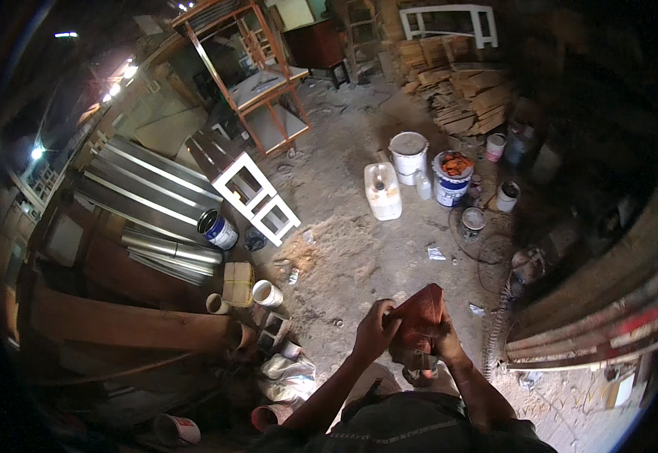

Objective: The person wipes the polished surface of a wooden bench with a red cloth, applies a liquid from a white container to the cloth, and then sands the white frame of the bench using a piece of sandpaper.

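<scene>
In front of my body I hold a reddish-brown sheet point(422, 315), folded to a point at its far end. It looks stiff like sandpaper, but I cannot be sure of its kind. My left hand point(376, 329) pinches its left edge with bent fingers. Along the right edge, my right hand point(446, 341) grips it, with part of the fingers hidden behind the sheet. Below the sheet, close to my body, a small roundish object point(419, 373) shows only in part.
Ahead stand a white jerrycan point(384, 192), a white bucket point(409, 156) and a blue-and-white bucket point(452, 181) topped with orange cloth. A white wooden frame point(256, 198) leans at left, near metal sheets point(147, 189). A corrugated hose point(493, 332) runs along the right. Stacked wood point(472, 98) lies far back.
</scene>
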The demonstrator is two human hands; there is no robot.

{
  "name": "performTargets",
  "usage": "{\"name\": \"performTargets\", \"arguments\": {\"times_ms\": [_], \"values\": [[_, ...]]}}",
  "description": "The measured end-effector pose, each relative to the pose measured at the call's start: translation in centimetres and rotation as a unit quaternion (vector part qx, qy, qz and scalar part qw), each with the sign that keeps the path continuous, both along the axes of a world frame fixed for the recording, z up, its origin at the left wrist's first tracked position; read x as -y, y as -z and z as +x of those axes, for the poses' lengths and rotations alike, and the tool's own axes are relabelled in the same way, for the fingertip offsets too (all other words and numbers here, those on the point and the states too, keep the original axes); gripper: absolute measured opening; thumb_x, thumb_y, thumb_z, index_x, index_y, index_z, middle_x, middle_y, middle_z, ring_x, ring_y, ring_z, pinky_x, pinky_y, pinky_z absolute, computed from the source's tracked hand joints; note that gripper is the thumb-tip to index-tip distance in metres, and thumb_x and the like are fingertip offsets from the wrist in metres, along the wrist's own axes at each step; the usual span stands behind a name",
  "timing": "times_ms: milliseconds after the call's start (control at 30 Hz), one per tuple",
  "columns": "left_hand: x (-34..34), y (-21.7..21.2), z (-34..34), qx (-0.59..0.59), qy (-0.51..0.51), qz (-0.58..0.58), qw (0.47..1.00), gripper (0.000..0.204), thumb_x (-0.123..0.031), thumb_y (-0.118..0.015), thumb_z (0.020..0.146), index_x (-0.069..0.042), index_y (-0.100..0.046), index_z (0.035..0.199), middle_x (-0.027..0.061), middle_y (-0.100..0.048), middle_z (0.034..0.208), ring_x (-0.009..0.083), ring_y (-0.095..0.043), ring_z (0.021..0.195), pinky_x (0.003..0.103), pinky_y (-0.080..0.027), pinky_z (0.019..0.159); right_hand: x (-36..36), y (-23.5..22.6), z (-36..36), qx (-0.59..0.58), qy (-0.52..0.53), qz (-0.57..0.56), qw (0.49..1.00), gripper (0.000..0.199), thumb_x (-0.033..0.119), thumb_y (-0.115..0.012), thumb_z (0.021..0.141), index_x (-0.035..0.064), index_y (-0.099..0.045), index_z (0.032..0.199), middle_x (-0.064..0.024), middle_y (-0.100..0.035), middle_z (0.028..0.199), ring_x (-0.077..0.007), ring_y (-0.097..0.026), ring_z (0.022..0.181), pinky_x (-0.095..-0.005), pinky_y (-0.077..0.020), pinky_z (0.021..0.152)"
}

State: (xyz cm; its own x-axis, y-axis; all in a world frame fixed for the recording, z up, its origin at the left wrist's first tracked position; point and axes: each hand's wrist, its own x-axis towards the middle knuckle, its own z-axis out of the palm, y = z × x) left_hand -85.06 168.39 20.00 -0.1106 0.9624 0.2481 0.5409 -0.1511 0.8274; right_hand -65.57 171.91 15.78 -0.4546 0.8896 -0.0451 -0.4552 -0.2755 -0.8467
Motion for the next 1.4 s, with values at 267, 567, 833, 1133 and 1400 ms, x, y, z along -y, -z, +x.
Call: {"name": "performTargets", "arguments": {"times_ms": [267, 567, 833, 1133, 1400], "values": [[-18.9, 13.5, -10.6, -0.092, 0.145, -0.075, 0.982, 0.059, -0.006, -0.062, 0.086, -0.007, -0.050, 0.144, 0.0213, -0.053, 0.141, 0.0435, -0.052, 0.123, 0.050, -0.047, 0.101, -22.8, 16.3, -11.4, 0.079, 0.055, -0.003, 0.995, 0.082, 0.010, -0.079, 0.083, 0.0095, -0.035, 0.152, -0.0029, -0.058, 0.126, -0.0164, -0.058, 0.111, -0.0318, -0.0528, 0.092], [-55.3, 30.4, -28.6, 0.080, 0.374, -0.238, 0.893, 0.036, -0.035, -0.066, 0.096, -0.009, -0.068, 0.120, 0.0117, -0.073, 0.098, 0.0208, -0.070, 0.092, 0.038, -0.054, 0.082, -43.7, 29.5, -21.7, 0.012, 0.154, -0.179, 0.972, 0.085, 0.004, -0.075, 0.082, 0.0070, -0.032, 0.155, -0.0086, -0.057, 0.135, -0.0232, -0.058, 0.119, -0.0369, -0.0510, 0.099], [-85.3, 46.5, -35.4, -0.306, 0.260, -0.133, 0.906, 0.043, -0.028, -0.072, 0.088, -0.006, -0.064, 0.123, 0.0224, -0.068, 0.112, 0.0384, -0.065, 0.104, 0.051, -0.051, 0.090, -57.9, 44.6, -27.1, 0.405, 0.130, -0.166, 0.889, 0.095, 0.007, -0.075, 0.073, 0.0028, -0.030, 0.156, -0.0152, -0.055, 0.142, -0.0275, -0.055, 0.127, -0.0359, -0.0504, 0.098], [-99.1, 59.9, -35.2, -0.507, 0.378, 0.007, 0.774, 0.062, -0.010, -0.063, 0.089, -0.016, -0.046, 0.148, 0.0255, -0.046, 0.146, 0.0406, -0.056, 0.126, 0.047, -0.057, 0.092, -69.4, 54.4, -33.7, 0.325, 0.126, -0.178, 0.920, 0.097, 0.005, -0.066, 0.074, 0.0048, -0.022, 0.160, -0.0205, -0.050, 0.144, -0.0291, -0.051, 0.128, -0.0346, -0.0397, 0.109], [-102.6, 59.5, -32.7, -0.456, 0.430, -0.100, 0.772, 0.045, -0.032, -0.069, 0.091, 0.000, -0.062, 0.122, 0.0282, -0.067, 0.104, 0.0422, -0.068, 0.094, 0.048, -0.056, 0.084, -73.9, 57.6, -33.4, 0.352, 0.120, -0.208, 0.904, 0.083, 0.005, -0.061, 0.088, 0.0064, -0.019, 0.161, -0.0253, -0.034, 0.159, -0.0378, -0.034, 0.148, -0.0407, -0.0302, 0.120]]}}
